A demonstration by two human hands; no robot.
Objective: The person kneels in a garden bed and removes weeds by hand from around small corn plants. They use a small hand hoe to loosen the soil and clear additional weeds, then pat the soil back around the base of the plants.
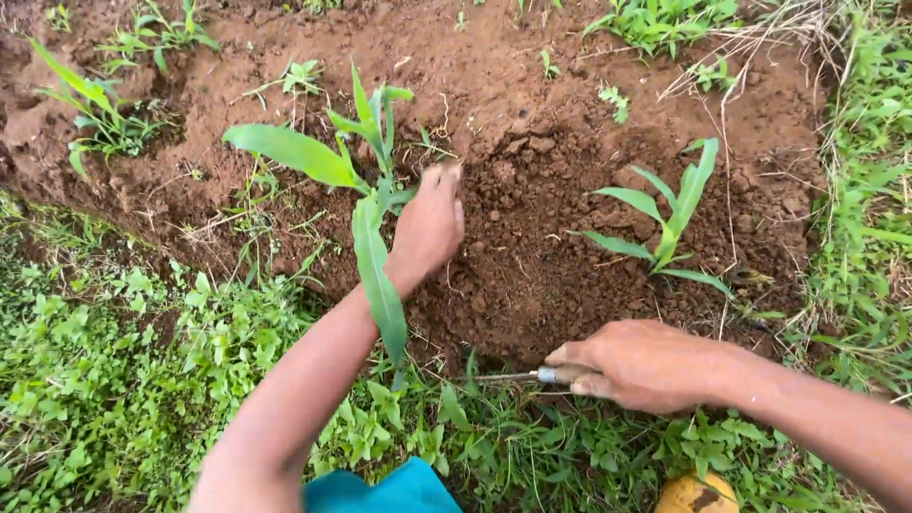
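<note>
Teal cloth point(380, 492) edges the bottom. Right hand point(641, 364) grips a metal-bladed weeding tool point(508, 377) at the bed's edge; left hand point(427, 228), fingers curled narrow, touches loosened soil point(532, 237) beside the maize seedling point(366, 171). Weeding seems underway; working this close to the stem calls for care.

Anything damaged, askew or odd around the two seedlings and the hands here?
Nothing stands out. Both seedlings, left and right, stand upright in loose soil. The left hand rests on the soil beside the left one; the right hand grips a metal tool low by the weeds.
</note>
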